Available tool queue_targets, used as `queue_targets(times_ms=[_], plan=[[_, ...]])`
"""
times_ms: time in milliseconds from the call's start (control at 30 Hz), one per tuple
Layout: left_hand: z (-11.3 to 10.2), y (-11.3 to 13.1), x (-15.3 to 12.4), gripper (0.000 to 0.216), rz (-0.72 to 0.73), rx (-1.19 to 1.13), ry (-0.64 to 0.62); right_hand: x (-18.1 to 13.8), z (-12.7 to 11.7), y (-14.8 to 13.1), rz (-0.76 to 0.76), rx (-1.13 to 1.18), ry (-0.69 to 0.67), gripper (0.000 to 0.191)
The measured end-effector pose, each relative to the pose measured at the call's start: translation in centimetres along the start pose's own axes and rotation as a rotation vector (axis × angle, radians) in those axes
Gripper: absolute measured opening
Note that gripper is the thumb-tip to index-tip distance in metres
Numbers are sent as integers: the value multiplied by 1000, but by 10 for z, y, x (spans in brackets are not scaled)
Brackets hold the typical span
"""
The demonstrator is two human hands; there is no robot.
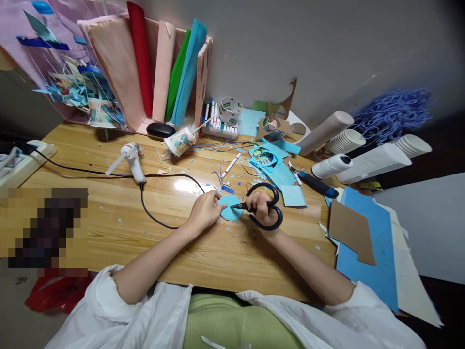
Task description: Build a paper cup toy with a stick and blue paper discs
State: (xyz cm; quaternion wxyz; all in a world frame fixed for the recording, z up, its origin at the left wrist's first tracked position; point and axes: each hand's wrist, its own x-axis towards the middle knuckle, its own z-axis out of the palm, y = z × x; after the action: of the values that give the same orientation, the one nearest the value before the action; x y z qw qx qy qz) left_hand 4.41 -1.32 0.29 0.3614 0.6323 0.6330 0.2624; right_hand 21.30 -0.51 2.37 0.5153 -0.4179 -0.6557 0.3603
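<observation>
Between thumb and fingers, my left hand (205,210) pinches the left edge of a round light-blue paper disc (228,214) just above the wooden table (203,259). My right hand (262,208) is closed around black-handled scissors (279,217). Their dark blades point left and lie over the disc's right half, with the tip near its middle. Whether the blades are slightly parted I cannot tell. A small dark-blue strip (227,190) lies behind the disc, and an uncapped-looking marker (231,165) rests farther back.
A white glue gun (132,162) stands at left, its black cable crossing the table. Light-blue paper scraps (269,162) and a utility knife (314,182) lie right of centre. Blue sheets (363,271) and cardboard (350,232) are stacked at right. A decorated paper cup (179,142) lies tilted at the back.
</observation>
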Motion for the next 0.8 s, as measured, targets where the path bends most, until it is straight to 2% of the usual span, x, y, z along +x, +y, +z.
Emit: queue_targets(times_ms=[133,233,333,400,533,800], plan=[[1,-2,1,17,3,6,5,8,-12,-15,-18,58,144,43],[3,-4,4,18,11,-4,-10,20,-24,-28,-101,126,244,46],[4,-7,5,20,14,-17,-16,25,-27,-29,-152,197,126,47],[4,-8,6,20,13,-25,-15,24,-22,-22,-149,215,29,49],[5,-10,5,19,14,-34,-15,17,-11,-4,-124,219,-78,49],[6,-11,5,19,19,-29,-18,16,-11,4,-83,200,-159,47]])
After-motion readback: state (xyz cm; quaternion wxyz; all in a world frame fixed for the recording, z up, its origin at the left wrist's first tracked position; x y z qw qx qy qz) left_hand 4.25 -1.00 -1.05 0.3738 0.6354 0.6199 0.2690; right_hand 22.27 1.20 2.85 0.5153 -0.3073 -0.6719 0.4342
